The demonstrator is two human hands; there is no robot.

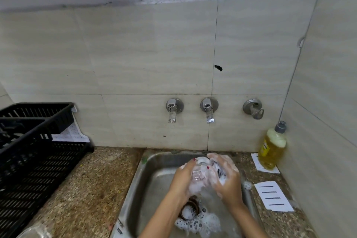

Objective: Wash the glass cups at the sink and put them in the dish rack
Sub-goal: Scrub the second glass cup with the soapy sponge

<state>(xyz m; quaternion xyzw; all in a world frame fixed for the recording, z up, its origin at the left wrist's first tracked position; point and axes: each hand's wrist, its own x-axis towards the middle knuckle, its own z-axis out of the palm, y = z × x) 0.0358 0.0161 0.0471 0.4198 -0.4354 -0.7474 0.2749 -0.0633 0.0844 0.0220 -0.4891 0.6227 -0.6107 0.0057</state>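
Both hands meet over the sink (154, 162), above its middle. The left hand (185, 177) is wrapped around a soapy glass (200, 173), fingers curled over its rim at 12 o'clock. The right hand (225, 176), thick with foam, is closed on a dark scrubber (220, 172) pressed against the glass from 3 o'clock. The glass sits clear of the basin walls, with free space on every side: the back rim lies just beyond the fingertips at 12, the left wall is well apart at 9, and the right wall is near the right wrist. Below the hands, at 6 o'clock, the drain (190, 210) is ringed with suds. Two taps (207, 111) jut from the tiled wall well above the hands. The black rack (34, 152) stands on the counter (92, 189) at 9 o'clock, with bare granite between it and the sink edge. A soap bottle (272, 147) stands at 2 o'clock in the corner.
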